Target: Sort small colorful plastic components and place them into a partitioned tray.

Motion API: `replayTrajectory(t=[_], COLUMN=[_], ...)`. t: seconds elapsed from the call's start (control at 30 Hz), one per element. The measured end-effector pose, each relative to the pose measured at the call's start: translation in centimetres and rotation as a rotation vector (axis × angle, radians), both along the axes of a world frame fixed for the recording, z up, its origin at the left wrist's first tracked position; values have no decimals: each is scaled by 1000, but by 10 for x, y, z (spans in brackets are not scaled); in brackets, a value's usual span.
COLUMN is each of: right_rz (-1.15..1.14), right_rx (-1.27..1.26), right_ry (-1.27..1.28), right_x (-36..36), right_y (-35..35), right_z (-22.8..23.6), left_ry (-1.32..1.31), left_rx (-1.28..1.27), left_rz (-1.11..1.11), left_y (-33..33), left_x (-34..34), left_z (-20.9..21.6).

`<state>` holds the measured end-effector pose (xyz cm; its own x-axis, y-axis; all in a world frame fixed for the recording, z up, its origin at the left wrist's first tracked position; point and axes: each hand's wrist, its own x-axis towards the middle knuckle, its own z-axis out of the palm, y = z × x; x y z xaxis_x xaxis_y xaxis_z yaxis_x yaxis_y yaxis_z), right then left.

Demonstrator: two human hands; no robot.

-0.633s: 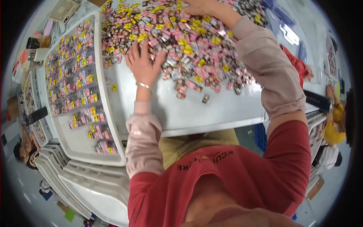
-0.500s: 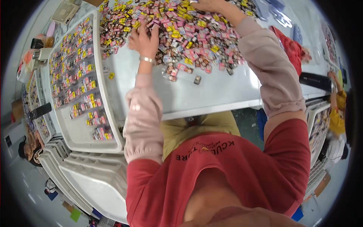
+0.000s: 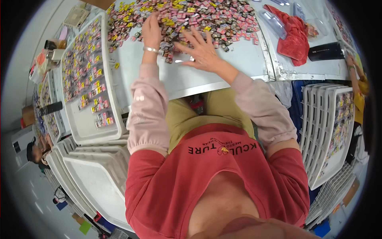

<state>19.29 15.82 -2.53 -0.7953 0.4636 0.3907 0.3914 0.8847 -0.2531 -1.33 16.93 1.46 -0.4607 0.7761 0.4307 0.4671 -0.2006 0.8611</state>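
A wide heap of small flat pieces (image 3: 234, 24) in pink, yellow, black and brown covers the far part of the white table (image 3: 191, 81). My left hand (image 3: 152, 32) is at the heap's near side, fingers stretched out and held close together, touching the pieces. Just right of it, my right hand (image 3: 202, 51) spreads its fingers over the near edge of the heap, palm down. I see nothing held in either hand. To the left stands a white tray (image 3: 81, 133) with rows of clear packs (image 3: 89, 75) filled with similar pieces.
At the right lie a red cloth (image 3: 292, 46), clear plastic shells (image 3: 273, 24) and a black box-like object (image 3: 326, 51). White trays are stacked at the lower left (image 3: 89, 171) and the right (image 3: 314, 123). Another person's arm (image 3: 354, 75) shows at the far right.
My right hand has come back from the far side of the heap to its near edge, beside the left. My left hand's fingers have drawn together. The view has shifted.
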Motion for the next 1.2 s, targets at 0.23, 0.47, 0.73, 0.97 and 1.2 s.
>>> replayTrajectory(t=[0.23,0.47,0.73,0.97,1.2], right_rz=[-122,-156,86,26,-55], right_rx=[244,146,158,-11,-228], right_ry=[-42,-53,-157,-17,23], right_x=[-59,-62,-107,-64,61], right_y=[42,28,-19,-38,-81], right_z=[-15,6,-13,13,2], left_ry=[371,582,444,741,612], left_rx=[-145,-136,-137,-198,-448], left_rz=[279,455,373,609,683], left_y=[-168,-224,-199,-171,-132], left_x=[-30,-4,-39,-122,-106], left_z=[-31,-12,-29,-79,-92])
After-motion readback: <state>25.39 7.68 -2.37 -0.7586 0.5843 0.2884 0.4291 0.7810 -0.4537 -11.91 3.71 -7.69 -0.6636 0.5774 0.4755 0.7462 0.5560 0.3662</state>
